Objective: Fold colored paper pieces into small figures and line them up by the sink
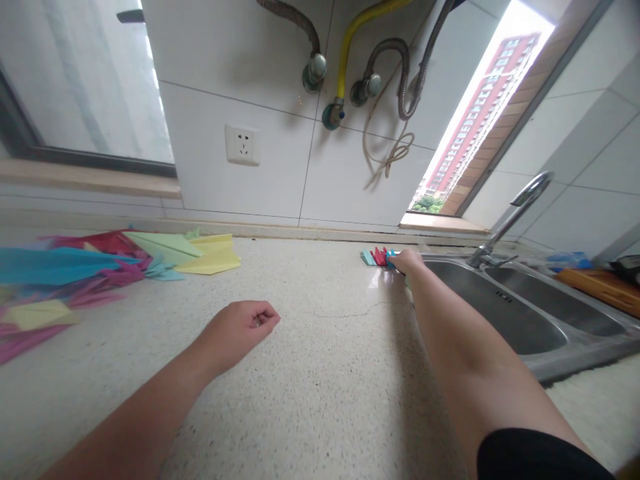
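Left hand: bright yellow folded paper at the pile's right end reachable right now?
Probably yes: the left hand is near, and only countertop shows between it and the yellow paper. Its fingers look curled, so they'd likely have to open first.

Left hand [245,328] curls loosely, right arm [463,337] extends.

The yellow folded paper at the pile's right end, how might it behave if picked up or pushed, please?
The yellow folded paper looks thin, so it would probably be light. Its folds may lend some stiffness, though the edges might bend. Lying low on the counter, it seems likelier to slide than roll.
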Demonstrator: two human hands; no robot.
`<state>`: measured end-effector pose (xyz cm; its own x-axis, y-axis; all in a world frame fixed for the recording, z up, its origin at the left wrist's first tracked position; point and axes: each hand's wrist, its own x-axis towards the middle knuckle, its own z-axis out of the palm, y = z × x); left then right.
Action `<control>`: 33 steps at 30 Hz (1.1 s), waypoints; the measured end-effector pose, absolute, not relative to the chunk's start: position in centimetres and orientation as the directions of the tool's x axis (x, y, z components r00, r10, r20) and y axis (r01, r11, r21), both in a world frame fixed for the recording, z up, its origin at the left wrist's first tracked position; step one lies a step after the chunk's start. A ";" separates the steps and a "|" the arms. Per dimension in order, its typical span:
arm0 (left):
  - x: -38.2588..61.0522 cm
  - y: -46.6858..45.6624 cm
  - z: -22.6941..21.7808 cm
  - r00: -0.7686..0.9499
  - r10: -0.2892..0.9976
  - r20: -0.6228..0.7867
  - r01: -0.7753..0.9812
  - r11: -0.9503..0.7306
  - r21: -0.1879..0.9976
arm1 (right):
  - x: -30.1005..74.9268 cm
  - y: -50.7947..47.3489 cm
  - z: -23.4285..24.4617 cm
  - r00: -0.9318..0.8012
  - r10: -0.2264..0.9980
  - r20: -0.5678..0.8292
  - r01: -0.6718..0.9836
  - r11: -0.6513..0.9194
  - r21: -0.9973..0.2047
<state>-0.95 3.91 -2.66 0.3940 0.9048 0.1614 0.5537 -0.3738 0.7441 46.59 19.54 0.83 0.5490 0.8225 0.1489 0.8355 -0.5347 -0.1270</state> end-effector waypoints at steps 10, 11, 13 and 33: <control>-1.0 3.8 -2.7 0.395 0.906 0.151 0.561 -0.368 0.742 | 47.4 20.5 0.1 0.545 0.824 0.157 0.838 -0.526 -0.146; -1.0 3.8 -2.6 0.396 0.906 0.147 0.565 -0.367 0.739 | 47.4 20.5 0.1 0.546 0.823 0.157 0.837 -0.527 -0.149; -1.0 3.8 -2.6 0.397 0.907 0.140 0.573 -0.364 0.735 | 47.4 20.6 0.0 0.549 0.821 0.158 0.835 -0.528 -0.156; -0.9 3.8 -2.6 0.387 0.909 0.157 0.574 -0.370 0.730 | 36.6 17.4 3.7 0.415 0.591 0.692 0.889 -0.101 -0.446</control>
<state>-0.94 3.80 -2.63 0.3870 0.9086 0.1568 0.5738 -0.3704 0.7305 36.65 17.40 3.74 0.4146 0.5907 0.6922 0.8891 -0.1011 -0.4463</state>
